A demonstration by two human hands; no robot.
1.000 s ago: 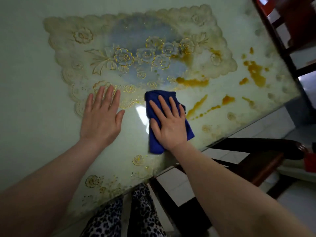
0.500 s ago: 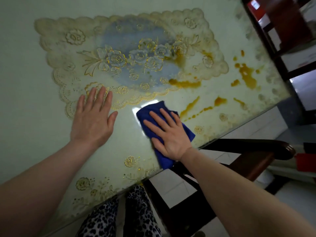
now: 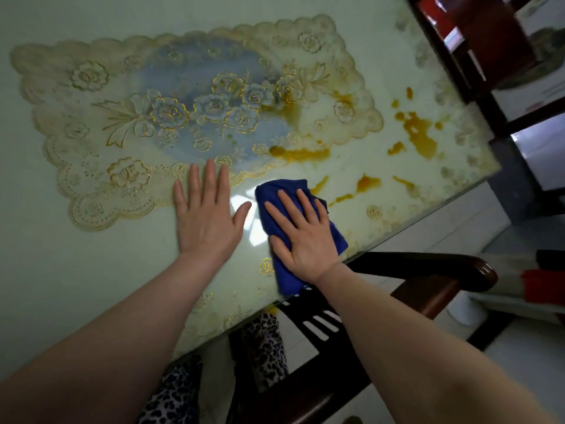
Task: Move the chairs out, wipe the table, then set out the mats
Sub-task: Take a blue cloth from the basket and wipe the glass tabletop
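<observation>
The pale green glass-topped table (image 3: 76,286) fills most of the view, and the wiping step looks only partly done: the near strip by the hands shines clean, while the right end is still dirty. A lace-patterned mat (image 3: 189,111) with blue and gold roses lies flat at the middle; whether it sits on the glass or under it cannot be told, so the mat-setting step cannot be judged as begun. A dark wooden chair (image 3: 428,270) stands just off the near edge beside the person's legs, and another (image 3: 477,50) at the far right corner, both seemingly drawn back from the table. Orange-brown spills (image 3: 420,134) spot the right end and streak toward the cloth. The left hand (image 3: 208,215) rests flat, fingers spread, bracing at the mat's scalloped edge. The right hand (image 3: 302,234), its grip also spread flat, presses the folded blue cloth (image 3: 282,191) down near the front edge, just short of the nearest streaks.
</observation>
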